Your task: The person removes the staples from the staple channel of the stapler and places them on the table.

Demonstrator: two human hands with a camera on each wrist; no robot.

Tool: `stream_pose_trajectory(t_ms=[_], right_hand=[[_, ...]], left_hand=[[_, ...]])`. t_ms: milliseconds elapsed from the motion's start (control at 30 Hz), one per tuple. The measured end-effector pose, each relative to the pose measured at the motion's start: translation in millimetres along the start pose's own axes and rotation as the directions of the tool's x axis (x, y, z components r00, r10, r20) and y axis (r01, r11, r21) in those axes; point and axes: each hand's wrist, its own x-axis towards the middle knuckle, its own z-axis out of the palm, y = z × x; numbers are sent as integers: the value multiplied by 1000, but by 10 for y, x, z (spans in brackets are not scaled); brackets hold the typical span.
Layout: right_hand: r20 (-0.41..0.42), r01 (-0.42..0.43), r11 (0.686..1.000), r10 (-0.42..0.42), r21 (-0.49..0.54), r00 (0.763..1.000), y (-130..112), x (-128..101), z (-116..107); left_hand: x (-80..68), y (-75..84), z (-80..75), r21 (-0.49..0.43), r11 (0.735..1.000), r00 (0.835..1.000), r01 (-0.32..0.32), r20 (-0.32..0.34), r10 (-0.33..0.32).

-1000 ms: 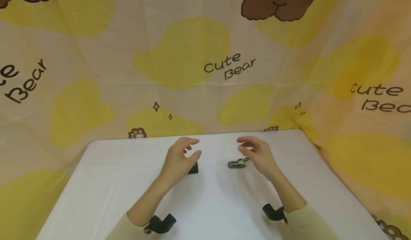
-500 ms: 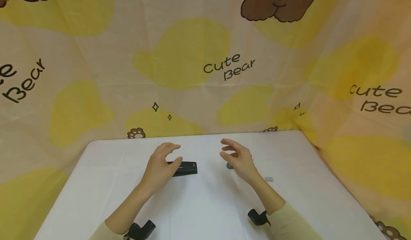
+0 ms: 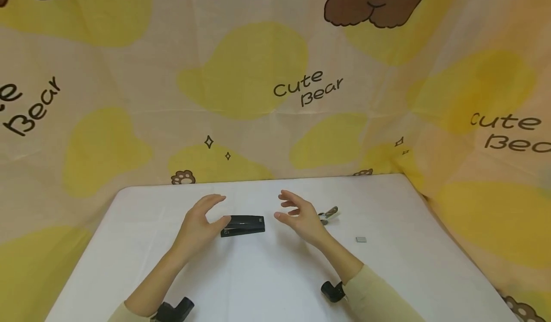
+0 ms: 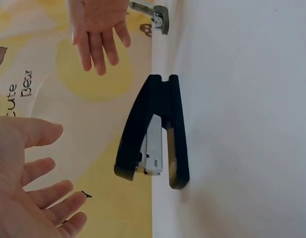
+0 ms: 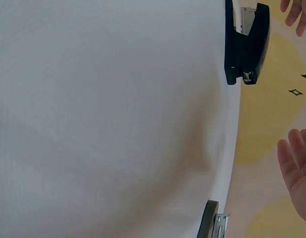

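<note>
Black stapler sits upright on its base, about mid-table, between the two hands. Long axis runs left-right, left end slightly nearer; parted mouth points left, hinge end right. White tabletop underneath, rounded far corners, soft shadows. Cream-and-yellow fabric backdrop hangs behind and along the sides, printed "Cute Bear", with paw prints and brown bear parts. Olive-green lever tool, maybe a nail clipper, lies right of the stapler, partly behind the right hand; small grey block lies farther right and a bit nearer. Left hand is raised beside the stapler's mouth end, thumb and fingers spread, holding nothing; thumb overlaps the stapler from the head view but is apart from it in the left wrist view. Right hand is raised right of the hinge end, fingers loosely extended, holding nothing. Both forearms reach in from the near side, pale sleeves, black wrist devices.
</note>
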Motion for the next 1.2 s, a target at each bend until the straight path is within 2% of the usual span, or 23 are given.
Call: stream_pose_trajectory(t_ms=[333, 500, 700, 1000, 1200], right_hand=[[132, -32, 998, 39, -52, 991, 93, 75, 178], [203, -67, 994, 83, -86, 976, 121, 114, 223], [219, -91, 991, 110, -94, 970, 158, 148, 272], [242, -128, 982, 159, -142, 957, 183, 201, 362], [241, -103, 983, 137, -150, 961, 213, 242, 360]], left_hand=[[27, -182, -2, 72, 997, 995, 33, 93, -39], [36, -284, 25, 32, 996, 983, 88, 157, -92], [37, -370, 85, -14, 988, 962, 156, 230, -149], [3, -416, 132, -38, 976, 951, 213, 239, -198], [13, -448, 148, -50, 981, 962, 187, 214, -172]])
